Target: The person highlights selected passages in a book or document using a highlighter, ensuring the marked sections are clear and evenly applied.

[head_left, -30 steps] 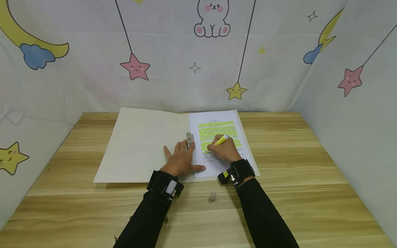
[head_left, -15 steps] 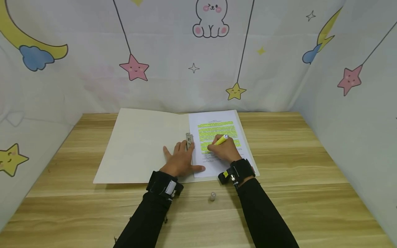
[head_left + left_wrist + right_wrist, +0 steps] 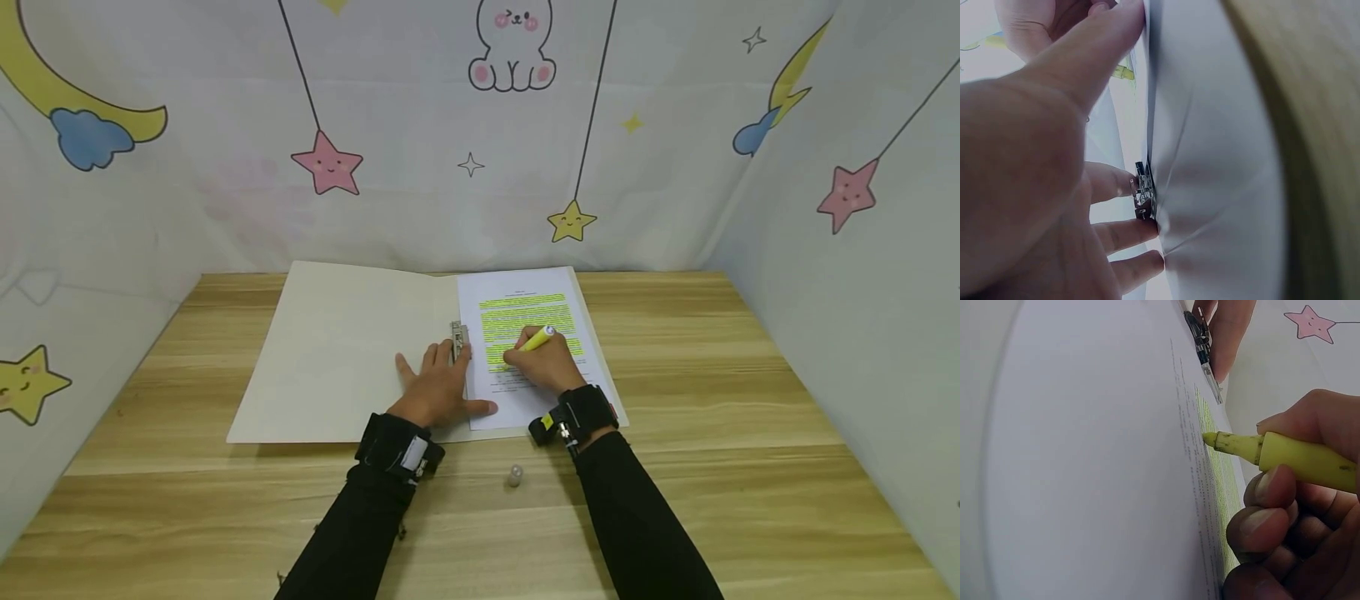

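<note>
A printed sheet (image 3: 517, 412) lies on the right side of an open white folder (image 3: 337, 350), its upper lines covered in yellow highlighting. My right hand (image 3: 551, 365) pinches a yellow highlighter (image 3: 1307, 464) between thumb and fingers. In the right wrist view its tip is right at the printed lines, by the edge of the highlighted block. My left hand (image 3: 433, 392) rests with fingers spread across the folder's fold, the thumb on the sheet's lower left edge. Its fingers reach beside the metal clip (image 3: 1142, 190) at the fold.
A small whitish, rounded object (image 3: 514, 476) lies on the wooden table (image 3: 675, 517) in front of the folder. A white curtain (image 3: 420, 217) printed with stars and a moon stands behind the table and along both sides.
The highlighter and right hand have shifted very slightly to the right along the line. The left hand, sheet and folder stay in place.
</note>
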The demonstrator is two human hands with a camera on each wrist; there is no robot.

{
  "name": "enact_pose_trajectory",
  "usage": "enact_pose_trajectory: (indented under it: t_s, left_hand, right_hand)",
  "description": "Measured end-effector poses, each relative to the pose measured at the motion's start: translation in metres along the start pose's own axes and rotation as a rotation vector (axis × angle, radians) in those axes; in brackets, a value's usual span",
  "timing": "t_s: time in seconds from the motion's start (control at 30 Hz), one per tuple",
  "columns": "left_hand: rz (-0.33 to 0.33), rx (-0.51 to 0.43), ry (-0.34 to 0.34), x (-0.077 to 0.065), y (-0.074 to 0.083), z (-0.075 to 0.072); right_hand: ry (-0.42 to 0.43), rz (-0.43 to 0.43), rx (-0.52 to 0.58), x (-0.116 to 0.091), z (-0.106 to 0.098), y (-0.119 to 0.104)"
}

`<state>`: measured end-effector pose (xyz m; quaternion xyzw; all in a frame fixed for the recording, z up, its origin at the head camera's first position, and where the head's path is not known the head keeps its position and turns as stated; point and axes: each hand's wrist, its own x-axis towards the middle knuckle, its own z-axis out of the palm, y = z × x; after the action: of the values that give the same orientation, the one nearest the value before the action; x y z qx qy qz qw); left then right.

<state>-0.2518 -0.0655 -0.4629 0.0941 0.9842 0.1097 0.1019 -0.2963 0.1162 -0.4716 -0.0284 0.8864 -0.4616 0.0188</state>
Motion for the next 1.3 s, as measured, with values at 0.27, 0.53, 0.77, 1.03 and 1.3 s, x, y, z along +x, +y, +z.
enact_pose_trajectory:
  t_s: [0.27,0.53,0.77,1.03,1.3]
  left_hand:
    - [-0.001,-0.002,-0.002,-0.0007,0.0001,-0.0011]
    - [-0.008,-0.018,-0.013,-0.0012,-0.0004,-0.0007]
    - [-0.003,-0.013,0.003,-0.0011,-0.0003,0.0006]
    - [-0.001,-0.013,0.004,-0.0019,-0.0005,0.0004]
    - [0.004,-0.013,-0.009,-0.0011,-0.0001,-0.0002]
  right_hand:
    - [0.014,0.000,0.007,0.0001,-0.0012,0.0009]
    - [0.015,0.004,0.016,-0.0007,-0.0017,0.0023]
    - [0.024,0.001,0.021,-0.0016,-0.0027,0.0015]
    - [0.019,-0.016,0.009,-0.0013,-0.0037,0.0021]
    - [0.038,-0.022,-0.005,-0.0005,-0.0060,0.0052]
